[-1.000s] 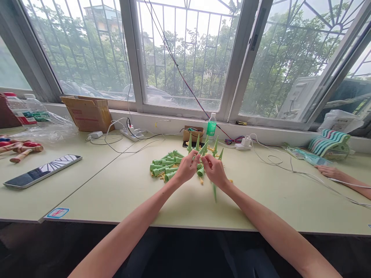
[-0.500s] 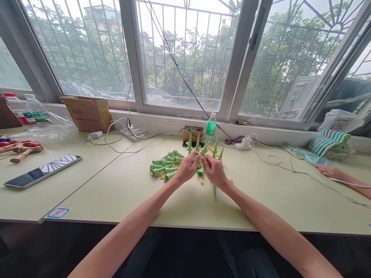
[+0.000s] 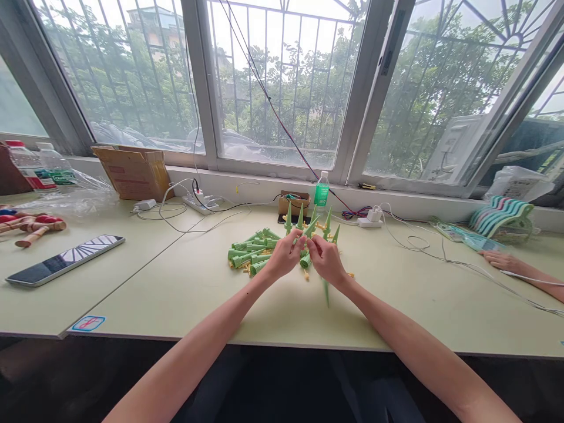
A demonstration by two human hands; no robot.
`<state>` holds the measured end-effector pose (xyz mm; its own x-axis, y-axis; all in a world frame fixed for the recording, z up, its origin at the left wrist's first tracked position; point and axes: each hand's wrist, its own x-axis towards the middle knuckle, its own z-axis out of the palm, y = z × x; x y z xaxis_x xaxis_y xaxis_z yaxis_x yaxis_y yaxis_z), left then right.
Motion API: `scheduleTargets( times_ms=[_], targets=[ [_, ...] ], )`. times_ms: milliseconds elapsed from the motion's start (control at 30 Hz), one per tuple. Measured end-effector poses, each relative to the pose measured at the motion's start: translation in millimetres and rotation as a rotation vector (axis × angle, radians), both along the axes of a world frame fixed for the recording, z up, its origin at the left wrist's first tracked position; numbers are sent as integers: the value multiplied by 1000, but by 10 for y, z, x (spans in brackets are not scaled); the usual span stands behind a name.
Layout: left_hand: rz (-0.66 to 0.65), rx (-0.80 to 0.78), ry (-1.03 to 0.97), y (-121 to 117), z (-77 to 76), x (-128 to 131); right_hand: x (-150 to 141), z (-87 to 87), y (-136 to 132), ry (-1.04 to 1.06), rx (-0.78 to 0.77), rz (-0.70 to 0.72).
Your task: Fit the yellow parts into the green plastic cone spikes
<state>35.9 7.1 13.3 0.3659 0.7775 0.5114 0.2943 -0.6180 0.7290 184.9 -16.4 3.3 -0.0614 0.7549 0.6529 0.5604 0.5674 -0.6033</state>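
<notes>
My left hand [image 3: 288, 255] and my right hand [image 3: 326, 258] meet over the table, fingertips pinched together. Between them a green plastic watering spike [image 3: 311, 225] slants up to the right; my fingers cover its lower part. Below my right hand, another green spike tip [image 3: 326, 292] points down towards me, its upper end hidden by the hand. Green tubular spike parts [image 3: 243, 258] lie in a pile left of my left hand, with small yellow pieces among them. Behind my hands several green spikes [image 3: 288, 218] stand point up, with yellow valves [image 3: 307, 275] close by.
A green-labelled bottle [image 3: 322, 190] and a small cardboard box [image 3: 294, 202] stand behind the spikes. Cables and a power strip [image 3: 200, 202] run along the back. A phone [image 3: 66, 260] lies at left. Another person's hand [image 3: 502, 259] rests at right.
Almost nothing differs. My fingers shift very slightly at their meeting point, and the down-pointing spike tip moves a touch.
</notes>
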Motion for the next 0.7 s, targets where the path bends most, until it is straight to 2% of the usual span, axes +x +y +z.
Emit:
scheduleTargets(
  times_ms=[700],
  targets=[
    [-8,0,9,-11,10,-5,10,9,6,1,13,-11]
  ],
)
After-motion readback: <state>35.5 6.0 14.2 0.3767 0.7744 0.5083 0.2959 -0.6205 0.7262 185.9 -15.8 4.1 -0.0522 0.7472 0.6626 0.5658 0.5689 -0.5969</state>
